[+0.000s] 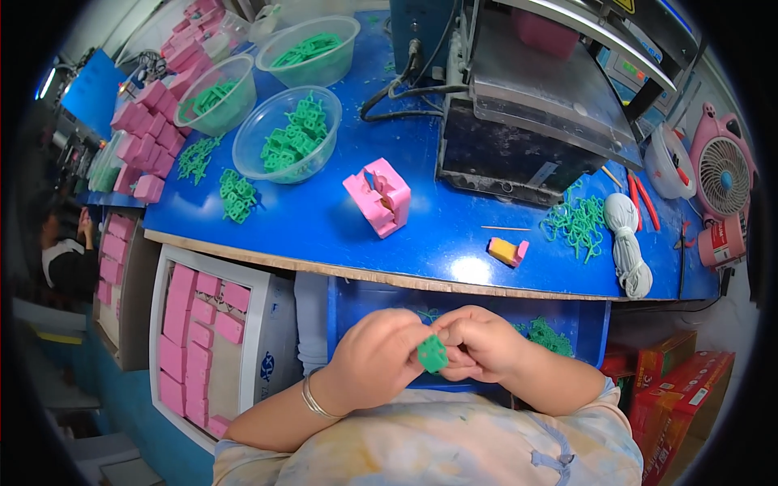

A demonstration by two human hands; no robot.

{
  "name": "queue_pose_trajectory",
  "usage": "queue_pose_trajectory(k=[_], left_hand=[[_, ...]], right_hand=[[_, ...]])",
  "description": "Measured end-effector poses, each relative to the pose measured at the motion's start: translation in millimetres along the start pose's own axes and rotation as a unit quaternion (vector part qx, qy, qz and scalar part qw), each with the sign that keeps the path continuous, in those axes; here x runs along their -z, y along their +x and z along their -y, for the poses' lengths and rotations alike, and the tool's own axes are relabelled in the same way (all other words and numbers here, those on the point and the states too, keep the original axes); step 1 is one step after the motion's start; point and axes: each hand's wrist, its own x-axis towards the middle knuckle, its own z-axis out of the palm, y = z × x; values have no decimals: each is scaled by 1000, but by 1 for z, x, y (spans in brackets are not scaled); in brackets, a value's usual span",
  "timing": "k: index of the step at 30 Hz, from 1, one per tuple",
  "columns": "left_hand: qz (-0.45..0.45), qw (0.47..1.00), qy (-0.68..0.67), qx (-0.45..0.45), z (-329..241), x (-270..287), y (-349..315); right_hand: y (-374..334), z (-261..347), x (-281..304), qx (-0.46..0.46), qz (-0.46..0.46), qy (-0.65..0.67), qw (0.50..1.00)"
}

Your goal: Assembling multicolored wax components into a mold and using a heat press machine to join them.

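Over the blue bin [587,316] below the table edge, my two hands meet, fingers closed around a small green cube-like plastic piece [433,354] with dotted faces. My left hand [381,352] grips it from the left, its wrist wearing a silver bangle. My right hand [486,344] pinches at the piece from the other side. Fingers hide part of it. On the table ahead stands a pink block-shaped mould [379,198] with a cut-out hollow. Right of it lies a small pink and yellow piece [508,252].
Clear bowls [288,134] of green parts and loose green pieces [237,197] lie at left. A metal press [519,130] stands behind. To the right are green scraps [574,227], a white cord bundle [626,243] and a pink fan [724,174]. A box of pink blocks [194,348] is lower left.
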Motion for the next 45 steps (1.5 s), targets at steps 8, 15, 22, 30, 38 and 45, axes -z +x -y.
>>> queue_pose_trajectory(k=[8,15,22,30,38,45], left_hand=[[-240,923,282,-101,23,49,34],[-139,854,-341,368,59,131,78],[-44,787,-496,364,65,133,79],[-107,886,-400,210,41,110,68],[-170,961,217,-6,13,86,65],[-177,961,150,147,17,92,72]], right_hand=[[6,-7,-7,-34,-18,-159,987],[-12,23,-3,542,-287,-631,476],[-26,45,7,346,-388,-734,438],[-26,43,7,424,-343,-700,461],[-18,36,7,458,-281,-654,532],[-11,35,9,430,-299,-645,557]])
